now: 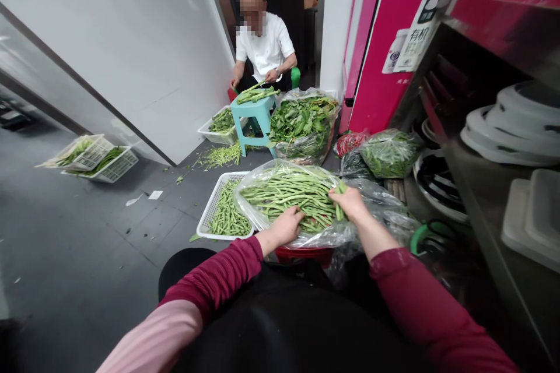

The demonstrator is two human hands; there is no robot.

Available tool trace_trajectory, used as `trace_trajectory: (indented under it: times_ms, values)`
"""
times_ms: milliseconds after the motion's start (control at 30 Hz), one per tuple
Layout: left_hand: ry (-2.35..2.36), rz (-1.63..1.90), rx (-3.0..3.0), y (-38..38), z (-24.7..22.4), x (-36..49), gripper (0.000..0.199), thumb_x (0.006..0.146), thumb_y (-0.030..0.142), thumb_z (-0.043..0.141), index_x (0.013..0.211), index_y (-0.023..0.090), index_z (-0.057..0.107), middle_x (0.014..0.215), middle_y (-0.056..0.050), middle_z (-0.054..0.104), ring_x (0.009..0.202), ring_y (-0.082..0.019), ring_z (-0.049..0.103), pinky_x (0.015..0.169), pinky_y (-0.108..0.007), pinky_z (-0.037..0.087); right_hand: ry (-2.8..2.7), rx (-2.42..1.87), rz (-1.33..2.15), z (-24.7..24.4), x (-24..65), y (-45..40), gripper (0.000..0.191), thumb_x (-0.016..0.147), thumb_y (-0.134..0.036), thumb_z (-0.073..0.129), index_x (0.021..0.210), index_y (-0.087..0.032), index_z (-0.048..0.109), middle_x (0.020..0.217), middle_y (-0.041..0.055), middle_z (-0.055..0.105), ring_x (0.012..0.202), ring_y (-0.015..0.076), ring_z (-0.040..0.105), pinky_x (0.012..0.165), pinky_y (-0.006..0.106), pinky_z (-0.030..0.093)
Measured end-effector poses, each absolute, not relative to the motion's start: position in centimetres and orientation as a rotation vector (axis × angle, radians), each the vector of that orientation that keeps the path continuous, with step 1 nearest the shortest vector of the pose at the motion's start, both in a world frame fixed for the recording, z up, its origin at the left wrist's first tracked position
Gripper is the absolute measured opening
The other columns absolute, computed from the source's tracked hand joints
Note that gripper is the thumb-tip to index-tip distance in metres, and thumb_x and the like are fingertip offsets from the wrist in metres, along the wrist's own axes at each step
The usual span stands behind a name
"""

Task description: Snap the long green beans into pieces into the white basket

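Long green beans [293,189] lie heaped in a clear plastic bag [250,210], which spreads open in front of me. At the heap's near edge, my left hand [285,227] has its fingers curled down onto some beans. My right hand [350,203] is closed around a small upright bunch of green beans [339,195] at the heap's right side. Left of the bag stands a white perforated basket [205,222] with short pieces of bean [230,210] in it. Part of a red support [304,254] shows under the bag.
Across from me a person [265,44] sits handling green stalks over a light-blue stool [258,112]. A large bag of leafy greens [304,119] stands beside it. White baskets [105,166] are on the left floor. A metal shelf [472,186] with white lids runs along my right.
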State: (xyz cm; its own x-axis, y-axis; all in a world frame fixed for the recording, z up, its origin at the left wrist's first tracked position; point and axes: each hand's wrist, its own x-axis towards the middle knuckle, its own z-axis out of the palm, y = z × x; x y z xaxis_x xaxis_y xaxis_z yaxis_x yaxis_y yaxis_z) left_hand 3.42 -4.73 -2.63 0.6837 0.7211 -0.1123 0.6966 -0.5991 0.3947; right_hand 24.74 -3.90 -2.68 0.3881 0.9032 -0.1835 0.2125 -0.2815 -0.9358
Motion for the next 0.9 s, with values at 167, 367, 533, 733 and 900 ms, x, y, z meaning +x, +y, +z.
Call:
trace_trajectory:
  times_ms: [167,367,533,733,900]
  values:
    - [1.216,-0.100,2.282,-6.5,-3.0,5.3,0.023,0.076,0.020,0.042,0.073,0.014,0.064,0.068,-0.004,0.060,0.061,-0.012,0.050,0.065,-0.023,0.040,-1.769,-2.056,0.538,-3.9,21.3,-2.3,0.021,0.069,-0.021,0.059,0.088,-0.016,0.064,0.097,0.0116,0.064,0.090,0.0221,0.058,0.079,0.030,0.042]
    - [1.303,0.129,2.037,-7.1,-1.7,4.5,0.022,0.074,0.022,0.045,0.069,0.014,0.064,0.063,-0.001,0.060,0.056,-0.010,0.046,0.058,-0.022,0.036,-1.709,-2.030,0.713,-2.6,21.0,-1.9,0.013,0.066,-0.020,0.058,0.076,-0.013,0.064,0.078,0.0128,0.066,0.078,0.0236,0.061,0.069,0.031,0.045]
    - [1.056,0.360,1.448,-7.8,-0.6,5.4,0.035,0.080,0.040,0.040,0.084,0.011,0.060,0.064,-0.001,0.057,0.047,-0.007,0.045,0.047,-0.020,0.035,-1.070,-1.477,1.460,-0.9,22.2,-4.5,0.012,0.065,-0.027,0.060,0.061,-0.015,0.057,0.047,-0.0001,0.056,0.042,0.0127,0.051,0.043,0.024,0.042]
    - [0.929,0.543,1.202,-9.0,0.2,6.9,0.033,0.071,0.046,0.052,0.077,0.013,0.052,0.061,0.002,0.052,0.041,-0.004,0.041,0.039,-0.017,0.030,-0.705,-1.325,1.557,-0.4,21.1,-6.0,0.011,0.063,-0.023,0.062,0.059,-0.015,0.055,0.044,-0.0012,0.053,0.037,0.0109,0.048,0.035,0.022,0.038]
    - [1.022,0.601,1.317,-8.1,0.9,6.6,0.022,0.075,0.037,0.045,0.073,0.015,0.050,0.053,0.006,0.045,0.038,-0.004,0.036,0.039,-0.018,0.028,-0.673,-1.255,1.507,0.0,20.6,-6.1,0.013,0.062,-0.023,0.062,0.057,-0.016,0.053,0.042,-0.0020,0.052,0.036,0.0104,0.047,0.035,0.022,0.037]
